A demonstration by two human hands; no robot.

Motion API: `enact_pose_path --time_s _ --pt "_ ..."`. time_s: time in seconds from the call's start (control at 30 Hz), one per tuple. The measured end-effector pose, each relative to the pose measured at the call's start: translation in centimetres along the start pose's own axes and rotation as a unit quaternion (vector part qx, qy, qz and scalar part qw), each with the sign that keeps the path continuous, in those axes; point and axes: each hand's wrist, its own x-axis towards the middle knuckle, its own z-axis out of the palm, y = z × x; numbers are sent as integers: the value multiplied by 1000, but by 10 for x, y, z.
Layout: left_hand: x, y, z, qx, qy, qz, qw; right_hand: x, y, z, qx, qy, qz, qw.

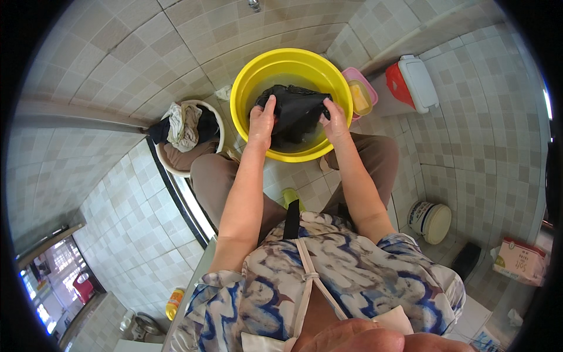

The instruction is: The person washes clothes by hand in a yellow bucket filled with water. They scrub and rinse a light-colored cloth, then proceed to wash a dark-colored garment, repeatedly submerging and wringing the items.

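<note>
A wet black cloth garment (pixel 299 105) is stretched between my two hands over a yellow plastic basin (pixel 290 157). My left hand (pixel 263 121) grips its left side, thumb on top and the fingers mostly hidden beneath. On the other side, my right hand (pixel 333 119) pinches the garment's upper right corner. Cloudy water (pixel 314 81) lies in the basin, and the lower part of the garment hangs into it.
Left of the basin, a white tub (pixel 222 132) holds crumpled clothes (pixel 182 127). Yellow soap (pixel 359 99) in a dish and a pink basin (pixel 367 83) touch its right side. A lidded bin (pixel 420 83), a white bucket (pixel 429 222) and tiled walls stand right.
</note>
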Motion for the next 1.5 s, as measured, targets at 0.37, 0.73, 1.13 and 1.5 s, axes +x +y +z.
enact_pose_path --time_s 0.37,0.73,1.13,1.5 --pt "7 -17 -1 11 30 76 997 8 -4 4 101 36 -38 994" --pt "9 -31 15 -199 75 -144 966 -38 24 110 -588 39 -251 768" --pt "33 -76 -20 -343 -54 -51 936 -80 27 119 -621 -51 -179 761" --pt "34 -69 -11 -171 81 -52 981 -69 26 108 -595 -18 -174 785"
